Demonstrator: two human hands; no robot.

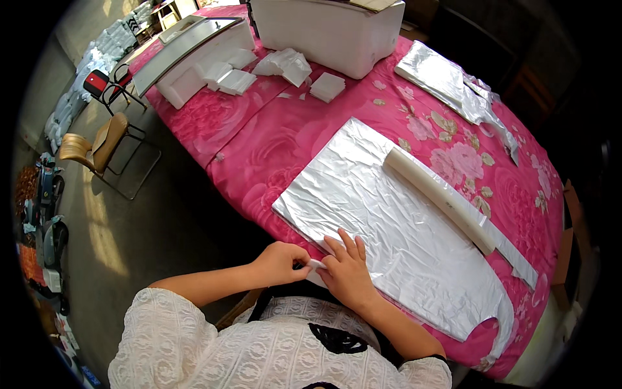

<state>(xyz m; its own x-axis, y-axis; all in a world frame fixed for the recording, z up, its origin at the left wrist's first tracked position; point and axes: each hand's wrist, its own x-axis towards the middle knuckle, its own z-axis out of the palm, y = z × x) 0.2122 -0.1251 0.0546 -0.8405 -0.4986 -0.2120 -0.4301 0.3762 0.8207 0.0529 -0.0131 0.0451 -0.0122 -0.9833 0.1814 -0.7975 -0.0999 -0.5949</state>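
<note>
A small white piece (315, 277) lies between the two hands, at the near left edge of a silver sheet (389, 227). The left hand (282, 264) is closed, its thumb and forefinger pinching this piece. The right hand (348, 272) extends several fingers over the margin of the sheet, with its thumb at the piece; whether it also grips the piece cannot be told. The direction of the piece's long axis is hidden by the hands.

The sheet, wrinkled, lies flat, its long axis running from upper left to lower right. The straight end points to the upper left; the end with a curved notch points to the lower right. A pale tube (440, 201) rests on it along the far right side, roughly parallel to that axis, and bears a small dark mark too small to read.

Beneath is a pink flowered tablecloth (259, 152). Farther off are a stack of white squares (327, 87), a large white box (330, 39) and folded silver material (431, 74). A tan chair (111, 146) stands on the floor to the left.
</note>
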